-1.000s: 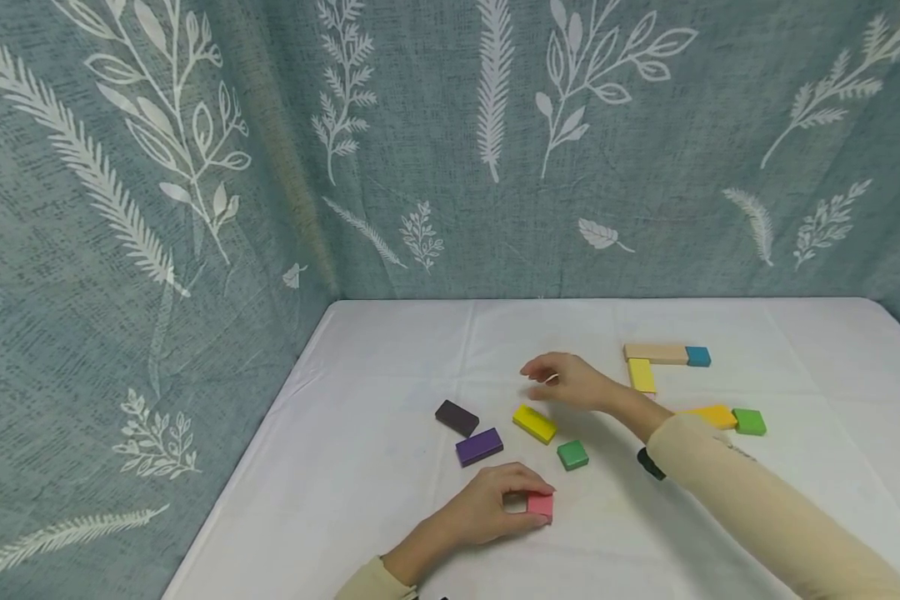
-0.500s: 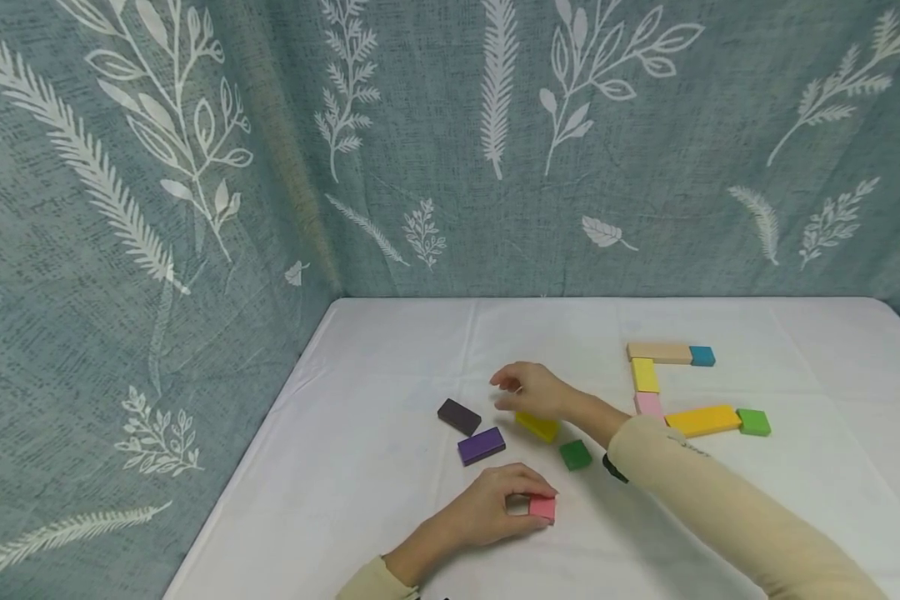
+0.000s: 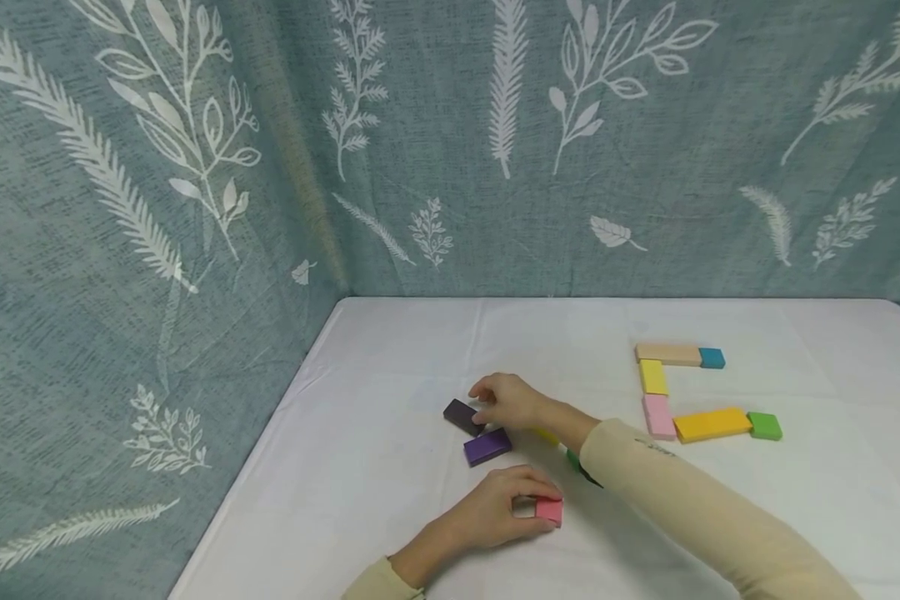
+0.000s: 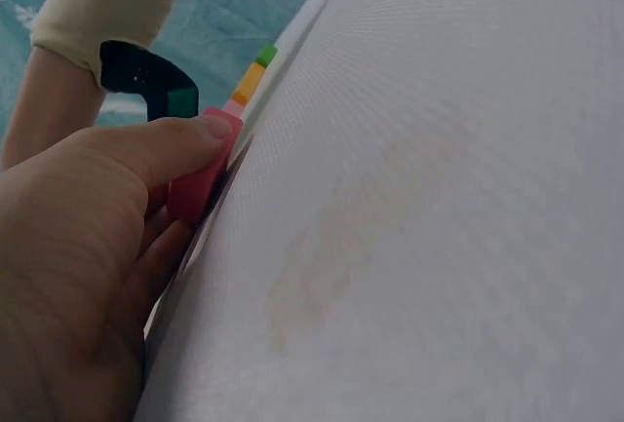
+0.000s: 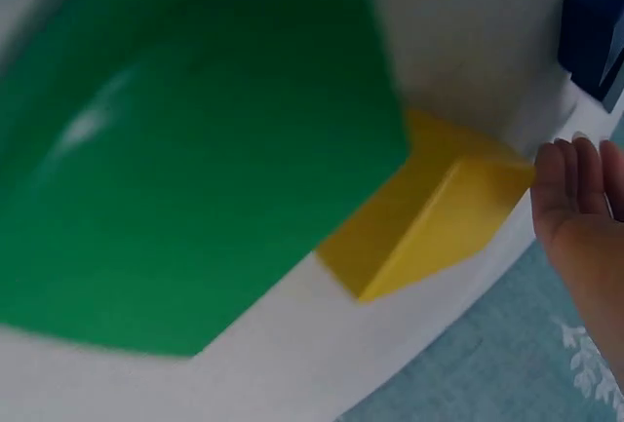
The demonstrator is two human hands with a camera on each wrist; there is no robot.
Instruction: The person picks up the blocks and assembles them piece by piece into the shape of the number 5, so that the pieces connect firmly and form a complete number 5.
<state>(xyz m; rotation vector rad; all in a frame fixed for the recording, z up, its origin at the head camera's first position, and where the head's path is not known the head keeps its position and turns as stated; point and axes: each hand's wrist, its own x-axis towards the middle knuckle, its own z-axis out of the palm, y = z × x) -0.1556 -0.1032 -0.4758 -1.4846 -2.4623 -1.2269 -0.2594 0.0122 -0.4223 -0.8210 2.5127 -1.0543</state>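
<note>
My left hand (image 3: 495, 507) pinches a pinkish-red block (image 3: 548, 512) between thumb and fingers on the white cloth. The left wrist view shows the thumb pressed on the same red block (image 4: 205, 173). Beside a black block (image 3: 462, 416) is my right hand (image 3: 513, 402), fingers spread a little and thumb near the block's right end; whether they touch is unclear. A purple block (image 3: 487, 447) lies just below the black one. Under the right wrist, a yellow block (image 5: 429, 212) and a green block (image 5: 195, 149) are mostly hidden in the head view.
To the right lies an arrangement of blocks: tan (image 3: 667, 354), blue (image 3: 712, 358), pale yellow (image 3: 653, 377), light pink (image 3: 658, 417), orange-yellow (image 3: 712, 424) and light green (image 3: 765, 426). A patterned teal curtain (image 3: 450, 150) hangs behind and left of the table.
My right hand has moved left and slightly down, over the yellow block to the black one. My left hand keeps its hold on the red block.
</note>
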